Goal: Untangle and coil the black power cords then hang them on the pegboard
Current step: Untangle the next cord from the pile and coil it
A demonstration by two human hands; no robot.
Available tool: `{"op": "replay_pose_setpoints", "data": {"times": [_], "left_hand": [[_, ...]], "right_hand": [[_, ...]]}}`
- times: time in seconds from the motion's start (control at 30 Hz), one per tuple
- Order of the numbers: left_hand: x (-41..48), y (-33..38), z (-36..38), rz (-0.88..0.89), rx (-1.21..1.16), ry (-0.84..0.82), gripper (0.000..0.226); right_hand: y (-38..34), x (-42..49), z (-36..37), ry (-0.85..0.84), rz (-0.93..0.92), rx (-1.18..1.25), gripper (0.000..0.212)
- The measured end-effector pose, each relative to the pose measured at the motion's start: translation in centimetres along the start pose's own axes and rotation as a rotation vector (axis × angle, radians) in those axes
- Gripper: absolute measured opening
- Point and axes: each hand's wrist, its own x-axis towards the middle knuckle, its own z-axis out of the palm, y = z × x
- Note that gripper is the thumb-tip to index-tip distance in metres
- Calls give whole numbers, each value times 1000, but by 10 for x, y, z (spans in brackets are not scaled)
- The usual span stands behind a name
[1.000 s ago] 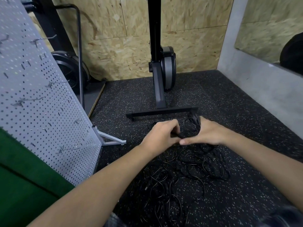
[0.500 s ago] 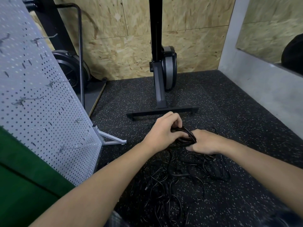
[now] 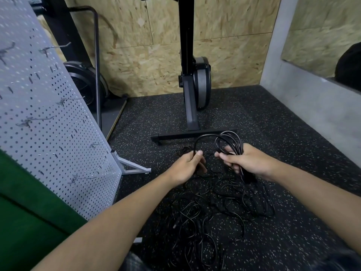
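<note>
Head cam, wide-angle — fwd, down, near floor (image 3: 273, 124)

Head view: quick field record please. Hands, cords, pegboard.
left hand: grips a black strand that arcs over to the coil
right hand: grips the coil, several loops
loose cords: tangled pile on the floor, under the hands
pegboard: stands to the left; hooks in view carry no cord
</note>
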Motion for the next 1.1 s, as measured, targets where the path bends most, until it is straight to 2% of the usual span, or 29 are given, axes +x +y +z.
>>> {"op": "replay_pose_setpoints", "data": {"times": [0.07,0.17,0.27,0.33,0.47,0.57,0.63,0.67,0.77,0.8,0.87,0.93,1.1], "left_hand": [[-1,1,4,-10,51,15,34],[-3,12,11,20,170,69,31],[-6,28,27,55,229,22,38],[-7,38,36,73,300,-18,37],[-13,55,41,117,379,-107,30],[-15,57,47,170,461,-183,26],[-16,59,49,193,501,-209,25],[-15,60,50,186,510,-217,22],[-16,59,50,176,498,-272,21],[-17,55,51,169,461,-299,20],[-19,45,52,143,391,-332,20],[-17,34,50,115,398,-342,29],[-3,16,28,144,433,-226,37]], "right_hand": [[4,3,2,60,-5,-23,44],[9,7,8,185,-8,7,27],[8,9,17,316,-26,105,15],[5,10,20,345,-28,162,13],[-1,6,21,343,-42,203,27],[-1,5,20,300,19,155,48],[0,7,20,330,77,90,63],[2,9,19,345,84,75,61],[0,9,17,344,53,17,29],[-1,10,17,348,45,-21,24],[-3,9,15,376,43,-53,21],[-5,8,10,440,30,-24,20],[-11,0,1,541,66,-139,30]]}}
